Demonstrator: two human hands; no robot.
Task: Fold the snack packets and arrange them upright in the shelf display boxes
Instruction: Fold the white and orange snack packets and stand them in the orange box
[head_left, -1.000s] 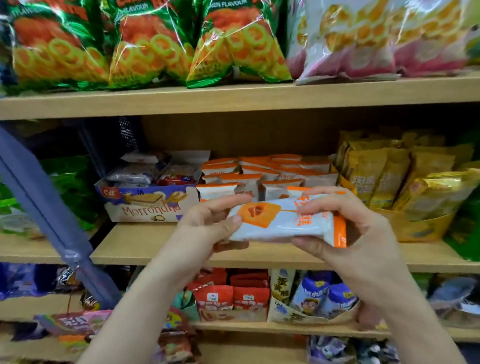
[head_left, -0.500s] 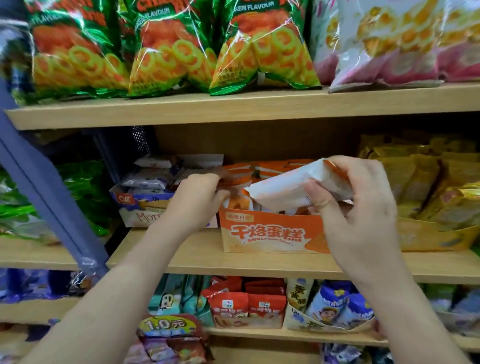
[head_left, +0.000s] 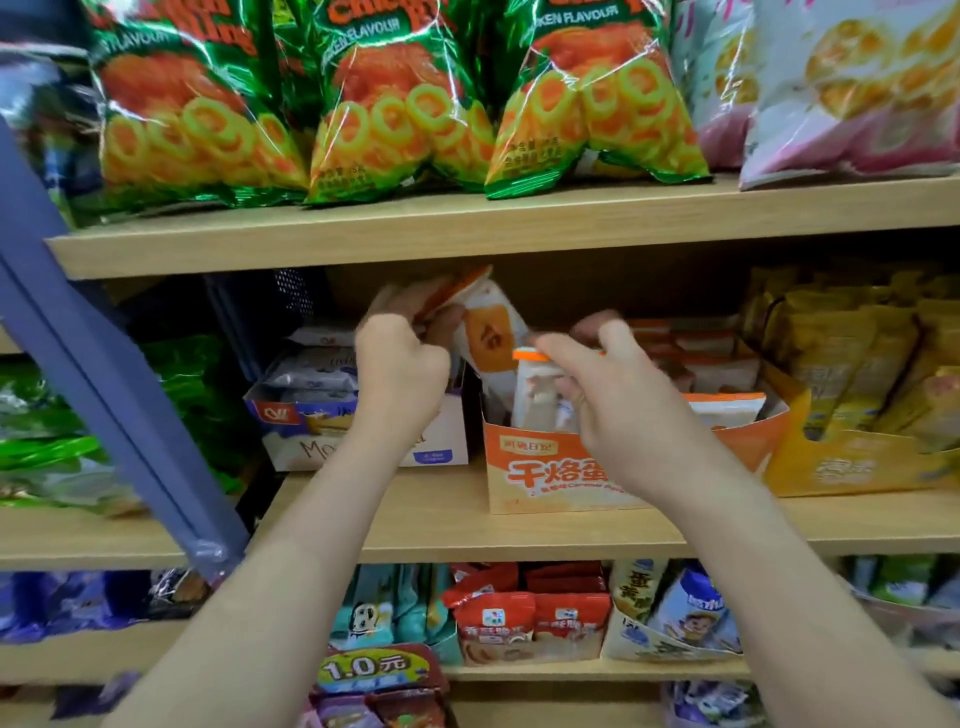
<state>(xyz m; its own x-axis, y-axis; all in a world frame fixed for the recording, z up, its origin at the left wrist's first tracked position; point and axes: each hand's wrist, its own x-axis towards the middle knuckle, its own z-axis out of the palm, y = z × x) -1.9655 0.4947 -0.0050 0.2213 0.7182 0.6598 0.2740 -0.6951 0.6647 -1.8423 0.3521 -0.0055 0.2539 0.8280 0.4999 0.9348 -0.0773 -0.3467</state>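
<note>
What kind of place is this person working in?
Most likely a small snack shop: wooden shelves hold green snack bags, an orange display box of packets, and a price tag.

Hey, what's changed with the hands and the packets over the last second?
The right hand carried its packet down into the orange display box and pinches the top of the upright packet there. The left hand, earlier reaching into the box, now grips a raised packet above it. The box and the green bags above stayed put.

Entry: person's arms, one pair. Left hand (head_left: 400, 374) and right hand (head_left: 628, 415) bare; forearms bare and slender down to the bottom edge; fingertips blurred.
</note>
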